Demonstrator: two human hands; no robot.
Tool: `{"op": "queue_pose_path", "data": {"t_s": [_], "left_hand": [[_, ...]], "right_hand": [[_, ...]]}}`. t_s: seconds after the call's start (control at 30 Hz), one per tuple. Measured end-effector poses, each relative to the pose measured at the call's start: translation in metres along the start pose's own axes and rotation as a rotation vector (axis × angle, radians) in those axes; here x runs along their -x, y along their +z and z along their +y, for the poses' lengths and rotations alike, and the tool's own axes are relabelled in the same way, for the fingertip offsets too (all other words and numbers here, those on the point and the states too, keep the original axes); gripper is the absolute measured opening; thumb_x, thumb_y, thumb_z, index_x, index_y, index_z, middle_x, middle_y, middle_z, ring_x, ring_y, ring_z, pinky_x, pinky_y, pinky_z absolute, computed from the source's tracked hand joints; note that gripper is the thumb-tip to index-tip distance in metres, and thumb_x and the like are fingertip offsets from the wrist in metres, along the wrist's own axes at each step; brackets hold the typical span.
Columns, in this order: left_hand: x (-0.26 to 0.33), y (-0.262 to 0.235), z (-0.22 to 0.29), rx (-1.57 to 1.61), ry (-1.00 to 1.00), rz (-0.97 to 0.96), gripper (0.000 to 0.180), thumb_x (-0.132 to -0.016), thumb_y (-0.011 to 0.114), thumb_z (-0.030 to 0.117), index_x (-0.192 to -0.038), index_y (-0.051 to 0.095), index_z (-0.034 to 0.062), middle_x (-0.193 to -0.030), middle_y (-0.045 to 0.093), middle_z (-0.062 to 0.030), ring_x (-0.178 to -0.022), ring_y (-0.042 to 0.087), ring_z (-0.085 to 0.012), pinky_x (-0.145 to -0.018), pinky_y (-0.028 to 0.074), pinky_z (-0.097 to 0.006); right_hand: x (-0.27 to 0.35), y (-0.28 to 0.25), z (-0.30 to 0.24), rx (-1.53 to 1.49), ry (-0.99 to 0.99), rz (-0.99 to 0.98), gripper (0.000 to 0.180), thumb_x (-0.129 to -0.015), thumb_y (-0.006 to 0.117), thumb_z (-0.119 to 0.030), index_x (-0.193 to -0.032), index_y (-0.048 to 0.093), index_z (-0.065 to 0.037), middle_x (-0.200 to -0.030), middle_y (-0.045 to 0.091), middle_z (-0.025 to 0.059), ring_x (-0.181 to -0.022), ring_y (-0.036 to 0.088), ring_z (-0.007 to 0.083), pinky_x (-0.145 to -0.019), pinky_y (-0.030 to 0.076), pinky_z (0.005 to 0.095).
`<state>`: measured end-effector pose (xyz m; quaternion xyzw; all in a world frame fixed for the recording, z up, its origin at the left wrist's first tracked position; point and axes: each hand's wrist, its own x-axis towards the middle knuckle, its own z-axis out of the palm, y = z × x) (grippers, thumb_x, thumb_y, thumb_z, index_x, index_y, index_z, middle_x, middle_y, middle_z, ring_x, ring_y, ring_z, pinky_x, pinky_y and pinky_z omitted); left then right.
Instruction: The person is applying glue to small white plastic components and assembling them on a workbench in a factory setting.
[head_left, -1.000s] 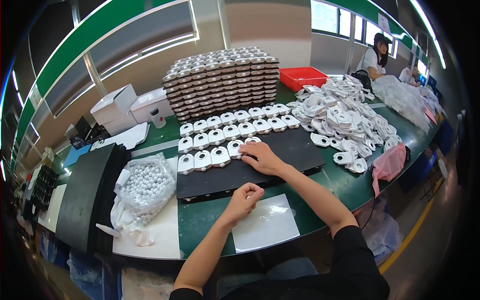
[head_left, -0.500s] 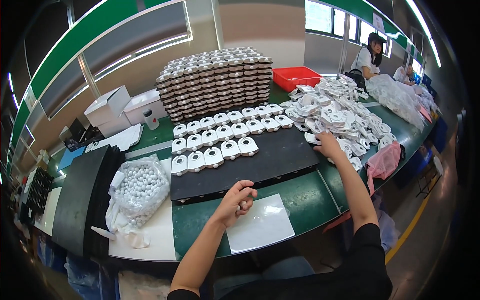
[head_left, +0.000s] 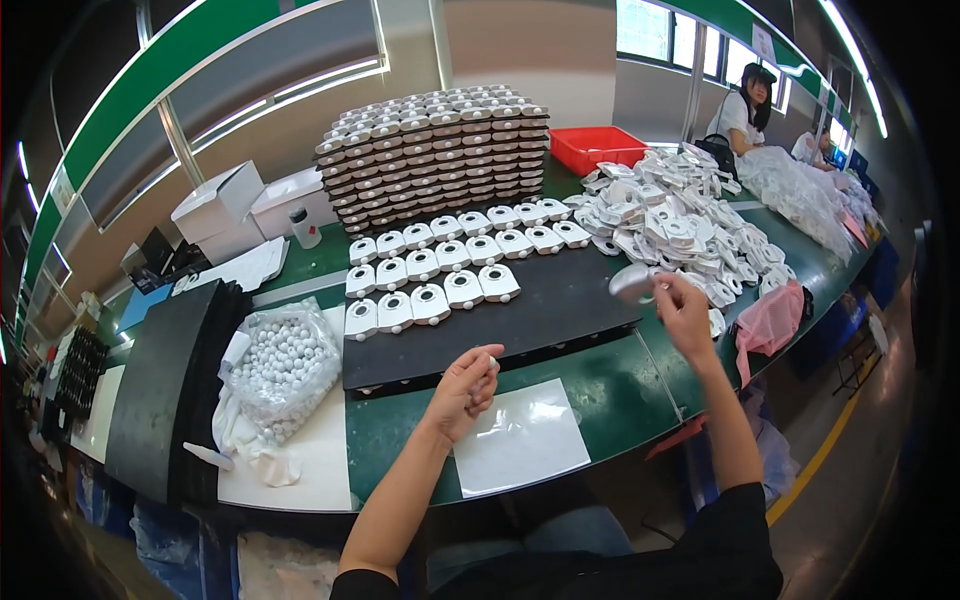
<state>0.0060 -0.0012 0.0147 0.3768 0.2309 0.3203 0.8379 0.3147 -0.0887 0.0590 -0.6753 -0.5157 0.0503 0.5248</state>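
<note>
My right hand point(head_left: 684, 312) grips a white plastic housing point(head_left: 632, 284), smeared by motion, above the right end of the black foam board point(head_left: 560, 300). Over the board's front edge, my left hand point(head_left: 463, 392) is closed, with a small white ball point(head_left: 491, 365) at its thumb and fingertip; whatever else lies in its palm is mostly hidden. Rows of white housings point(head_left: 430, 300), each with a round hole and a ball at its front end, lie on the board. A heap of loose white housings point(head_left: 680, 225) is beyond my right hand.
Behind the board rises a tall stack of loaded boards point(head_left: 430, 165). A clear bag of white balls point(head_left: 285, 360) sits at left, beside upright black boards point(head_left: 165, 400). A red bin point(head_left: 597, 148), a pink mesh bag point(head_left: 770, 320) and a plastic-covered sheet point(head_left: 522, 438) are around. Another person point(head_left: 740, 115) sits far right.
My right hand has lifted a housing from the heap's near edge and drawn it toward me. My left hand has turned, bringing a ball up at its fingertips.
</note>
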Motion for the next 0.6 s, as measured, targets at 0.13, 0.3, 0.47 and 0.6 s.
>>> {"op": "queue_pose_path", "data": {"t_s": [0.13,0.3,0.47,0.6], "left_hand": [[-0.001,-0.001,-0.001,0.07,0.033,-0.007,0.022,-0.083,0.058,0.017,-0.103,0.053,0.0072,-0.074,0.047,0.0024,-0.049,0.033,-0.0029,-0.04,0.022,-0.017],[-0.005,-0.007,-0.003,0.013,0.069,-0.017,0.016,-0.08,0.063,0.012,-0.091,0.053,0.0073,-0.068,0.05,0.0032,-0.047,0.032,-0.0029,-0.04,0.022,-0.017],[-0.007,-0.008,-0.003,0.02,0.069,-0.008,0.017,-0.081,0.061,0.012,-0.096,0.055,0.0067,-0.081,0.057,0.0,-0.047,0.033,-0.0025,-0.04,0.023,-0.016],[-0.007,-0.009,-0.004,0.019,0.054,0.008,0.022,-0.082,0.061,0.015,-0.102,0.055,0.0063,-0.086,0.058,-0.0015,-0.048,0.034,-0.0026,-0.04,0.024,-0.016]], "right_hand": [[0.051,0.021,-0.036,-0.274,0.129,-0.318,0.016,-0.085,0.05,-0.013,-0.092,0.06,-0.002,-0.073,0.055,-0.0007,-0.063,0.046,0.0046,-0.054,0.038,0.0198],[0.093,0.051,-0.053,-0.274,0.023,-0.378,0.028,-0.076,0.063,-0.006,-0.102,0.052,-0.003,-0.068,0.053,-0.0008,-0.058,0.045,0.0035,-0.053,0.037,0.0179],[0.112,0.076,-0.056,-0.614,0.25,-0.441,0.034,-0.08,0.058,0.0,-0.112,0.046,0.0,-0.075,0.057,0.0015,-0.062,0.05,0.005,-0.054,0.041,0.0177],[0.123,0.102,-0.028,-0.611,0.198,-0.515,0.035,-0.085,0.054,-0.005,-0.118,0.044,-0.002,-0.087,0.059,0.0046,-0.07,0.053,0.0064,-0.06,0.044,0.0188]]}}
